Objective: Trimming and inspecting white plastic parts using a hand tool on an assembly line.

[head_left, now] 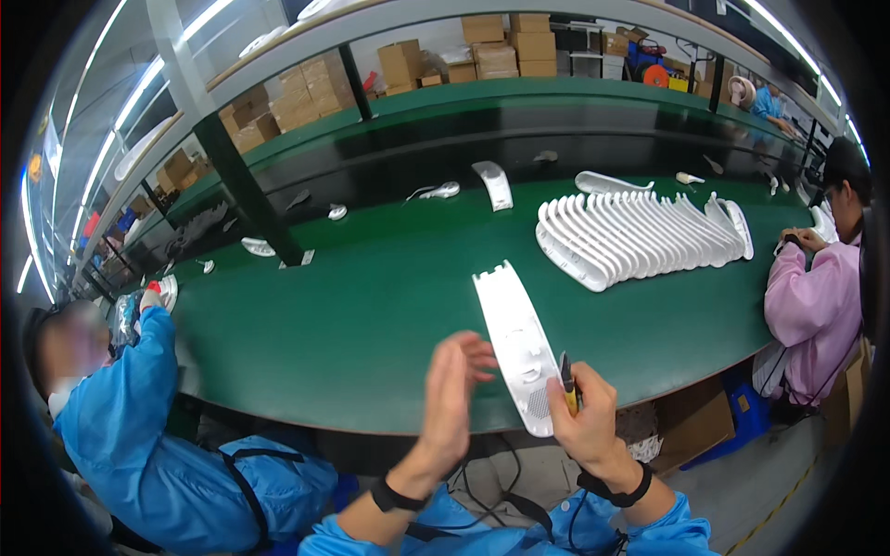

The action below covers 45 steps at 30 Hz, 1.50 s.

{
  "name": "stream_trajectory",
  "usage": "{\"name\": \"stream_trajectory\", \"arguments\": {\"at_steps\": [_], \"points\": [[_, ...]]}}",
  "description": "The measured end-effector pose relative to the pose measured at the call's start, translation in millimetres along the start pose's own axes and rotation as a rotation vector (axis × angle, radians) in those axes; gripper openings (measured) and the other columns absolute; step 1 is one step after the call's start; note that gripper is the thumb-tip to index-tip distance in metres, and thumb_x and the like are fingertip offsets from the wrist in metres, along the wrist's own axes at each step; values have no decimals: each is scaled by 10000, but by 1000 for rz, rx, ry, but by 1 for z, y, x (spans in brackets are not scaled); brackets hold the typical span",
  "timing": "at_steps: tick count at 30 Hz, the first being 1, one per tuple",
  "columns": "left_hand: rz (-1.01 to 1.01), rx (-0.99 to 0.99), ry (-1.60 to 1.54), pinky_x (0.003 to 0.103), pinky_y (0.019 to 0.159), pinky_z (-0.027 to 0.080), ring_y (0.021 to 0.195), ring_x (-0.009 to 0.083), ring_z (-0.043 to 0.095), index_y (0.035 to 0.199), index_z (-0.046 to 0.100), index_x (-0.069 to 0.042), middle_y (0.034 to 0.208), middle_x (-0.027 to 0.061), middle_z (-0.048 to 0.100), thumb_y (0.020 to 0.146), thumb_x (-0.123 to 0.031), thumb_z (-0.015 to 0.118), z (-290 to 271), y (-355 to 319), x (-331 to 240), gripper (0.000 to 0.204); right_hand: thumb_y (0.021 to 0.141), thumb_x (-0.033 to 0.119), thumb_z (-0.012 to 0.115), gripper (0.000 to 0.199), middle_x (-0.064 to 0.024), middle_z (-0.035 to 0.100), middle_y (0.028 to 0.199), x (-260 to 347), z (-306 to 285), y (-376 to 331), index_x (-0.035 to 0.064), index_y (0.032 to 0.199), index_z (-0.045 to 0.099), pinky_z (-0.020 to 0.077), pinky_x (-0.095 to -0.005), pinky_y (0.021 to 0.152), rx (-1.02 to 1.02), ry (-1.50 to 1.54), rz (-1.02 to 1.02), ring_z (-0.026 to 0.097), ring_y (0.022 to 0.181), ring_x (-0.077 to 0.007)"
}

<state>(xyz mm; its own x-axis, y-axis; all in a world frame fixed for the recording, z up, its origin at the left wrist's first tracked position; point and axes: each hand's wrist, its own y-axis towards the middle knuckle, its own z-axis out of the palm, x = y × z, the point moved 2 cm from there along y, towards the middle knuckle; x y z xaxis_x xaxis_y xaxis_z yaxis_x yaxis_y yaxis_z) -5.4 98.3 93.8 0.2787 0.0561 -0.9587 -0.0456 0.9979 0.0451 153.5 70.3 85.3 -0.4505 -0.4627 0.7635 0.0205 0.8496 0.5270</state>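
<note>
A long white plastic shell (515, 338) lies on the green belt (352, 315), one end over the near edge. My right hand (586, 417) is closed around a yellow and black pen-like tool (567, 382), whose tip is against the shell's near end. My left hand (452, 394) is raised just left of the shell, fingers straight and together, palm turned toward it, holding nothing. Black bands sit on both wrists.
A fanned row of white shells (630, 236) lies on the belt at the right. Single white parts (494, 183) are scattered farther back. One person in blue (148, 445) works at my left, another in pink (816, 296) at my right. Cardboard boxes (491, 51) fill the back shelf.
</note>
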Motion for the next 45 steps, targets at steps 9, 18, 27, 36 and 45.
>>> {"name": "stream_trajectory", "arguments": {"at_steps": [9, 18, 27, 36, 45], "points": [[-217, 166, -619, 416, 778, 461, 889, 272, 545, 1218, 360, -15, 900, 105, 524, 910, -516, 170, -28, -48, 40, 618, 809, 144, 594, 255, -101, 609, 730, 12, 15, -43, -50, 956, 518, 461, -248, 542, 78, 193, 84, 577, 598, -137], [-221, 253, -713, 343, 686, 489, 764, 193, 564, 1267, 338, -36, 913, 85, 522, 921, -501, 204, -46, -57, 46, 595, 934, 281, 398, 342, -65, 560, 806, 9, -10, -9, -22, 1029, 525, 393, -236, 566, 117, 92, 40, 462, 636, -99], [-234, 169, -556, 387, 733, 485, 811, 239, 577, 1273, 318, -36, 990, 128, 525, 917, -489, 207, -47, -63, 42, 587, 960, 328, 303, 378, -53, 471, 649, 1, -6, -10, -13, 942, 467, 426, -254, 560, -51, 335, 242, 478, 602, -119], [-221, 139, -641, 355, 696, 473, 785, 222, 553, 1133, 409, -45, 981, 133, 519, 921, -454, 226, -48, -61, 41, 496, 949, 409, 292, 399, -44, 409, 587, -1, -4, -8, 44, 834, 406, 437, -282, 521, 47, 683, 455, 459, 546, -143], [-299, 99, -668, 377, 681, 472, 740, 249, 554, 1094, 435, -35, 936, 149, 516, 918, -398, 215, -46, -64, 28, 460, 944, 426, 290, 406, -46, 409, 610, 2, 1, -12, 49, 835, 393, 452, -299, 565, 81, 689, 405, 468, 590, -153]]}}
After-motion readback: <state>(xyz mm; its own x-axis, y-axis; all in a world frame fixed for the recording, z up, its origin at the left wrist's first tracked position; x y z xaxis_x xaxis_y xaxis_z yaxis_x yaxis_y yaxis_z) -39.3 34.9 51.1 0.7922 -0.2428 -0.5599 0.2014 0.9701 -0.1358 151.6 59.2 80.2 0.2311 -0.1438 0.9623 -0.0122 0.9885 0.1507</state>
